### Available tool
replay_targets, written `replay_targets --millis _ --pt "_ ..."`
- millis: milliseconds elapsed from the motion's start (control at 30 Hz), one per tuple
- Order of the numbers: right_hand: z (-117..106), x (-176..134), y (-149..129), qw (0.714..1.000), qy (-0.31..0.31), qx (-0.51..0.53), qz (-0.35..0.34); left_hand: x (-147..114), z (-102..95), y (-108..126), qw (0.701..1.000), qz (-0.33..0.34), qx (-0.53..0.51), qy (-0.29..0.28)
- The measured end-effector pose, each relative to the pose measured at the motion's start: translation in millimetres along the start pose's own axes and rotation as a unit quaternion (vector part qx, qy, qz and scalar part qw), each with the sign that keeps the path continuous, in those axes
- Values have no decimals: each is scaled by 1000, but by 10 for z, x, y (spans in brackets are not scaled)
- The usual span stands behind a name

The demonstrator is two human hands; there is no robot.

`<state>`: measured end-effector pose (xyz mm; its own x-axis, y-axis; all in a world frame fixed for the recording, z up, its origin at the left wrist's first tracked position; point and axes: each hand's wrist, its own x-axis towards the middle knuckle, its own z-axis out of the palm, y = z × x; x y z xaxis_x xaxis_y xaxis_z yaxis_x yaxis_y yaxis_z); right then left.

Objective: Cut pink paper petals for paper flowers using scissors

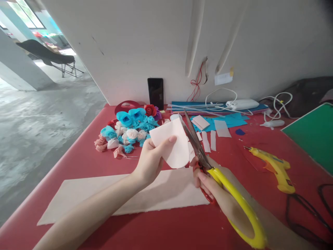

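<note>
Pinched between thumb and fingers of my left hand [153, 158] is a pale pink piece of paper [171, 152] with a rounded lower edge. My right hand [212, 184] grips a large pair of scissors [221, 177] with yellow and red handles. The blades are slightly parted and point up and away, beside the right edge of the paper. Under both hands a long pale pink paper strip [91, 194] lies across the red table. Small cut pieces [206, 141] lie beyond the scissors.
Blue, white and pink paper flowers [130, 128] are heaped at the back left, before an upright phone [155, 93]. A yellow glue gun [273, 168] with a black cord lies right, near a green board [312, 135]. Blue sheets [229, 121] and a white power strip [241, 104] line the wall.
</note>
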<state>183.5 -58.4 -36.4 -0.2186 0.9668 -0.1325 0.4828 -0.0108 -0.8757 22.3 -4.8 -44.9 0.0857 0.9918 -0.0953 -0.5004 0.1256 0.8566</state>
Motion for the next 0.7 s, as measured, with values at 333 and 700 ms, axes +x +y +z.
replay_targets --millis 333,700 --pt "35 36 -31 999 -11 -5 47 -44 -18 -50 998 -27 58 -24" --pt "44 31 -1 1000 -7 11 3 -54 -16 -54 996 -33 86 -5"
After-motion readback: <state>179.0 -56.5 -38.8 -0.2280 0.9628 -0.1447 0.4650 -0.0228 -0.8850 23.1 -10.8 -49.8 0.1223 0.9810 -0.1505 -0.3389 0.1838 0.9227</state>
